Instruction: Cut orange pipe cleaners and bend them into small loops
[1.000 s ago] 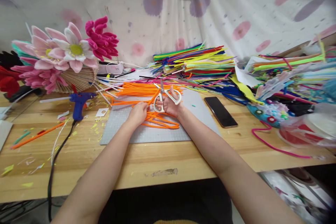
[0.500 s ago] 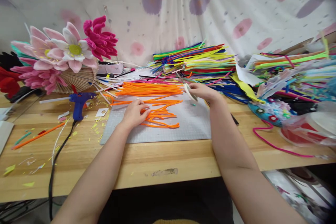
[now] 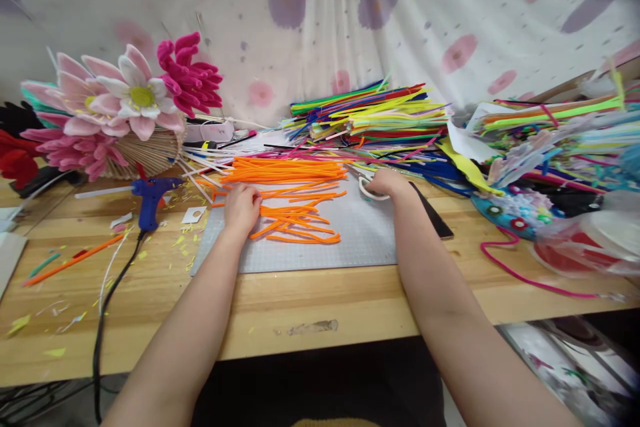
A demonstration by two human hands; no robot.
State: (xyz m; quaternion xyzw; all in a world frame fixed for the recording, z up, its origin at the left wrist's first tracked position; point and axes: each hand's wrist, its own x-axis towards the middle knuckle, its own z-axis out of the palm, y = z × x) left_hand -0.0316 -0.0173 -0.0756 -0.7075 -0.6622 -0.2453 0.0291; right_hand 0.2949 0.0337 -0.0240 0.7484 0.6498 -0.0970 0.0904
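Note:
Orange pipe cleaners lie on a grey cutting mat [image 3: 370, 240]: a dense bundle [image 3: 287, 171] at the back and a looser, crossing pile [image 3: 300, 221] in front. My left hand [image 3: 243, 209] is at the left ends of the loose pieces, its fingertips pressed together; whatever lies between them is too small to make out. At the mat's right back, my right hand [image 3: 386, 184] is closed on white-handled scissors [image 3: 367, 189], whose blades point to the back left, near the bundle's right end.
A blue glue gun [image 3: 149, 203] with a black cord lies at left, below fuzzy flowers [image 3: 142, 95]. Multicoloured pipe cleaners [image 3: 370, 113] are heaped at the back. A black flat object [image 3: 431, 210] lies beside my right forearm. Plastic-wrapped items [image 3: 590, 240] sit at right.
My left hand has moved left and its fingers have drawn together. My right hand has moved slightly right with the scissors, which now lie lower and flatter. Some loose orange pieces have shifted.

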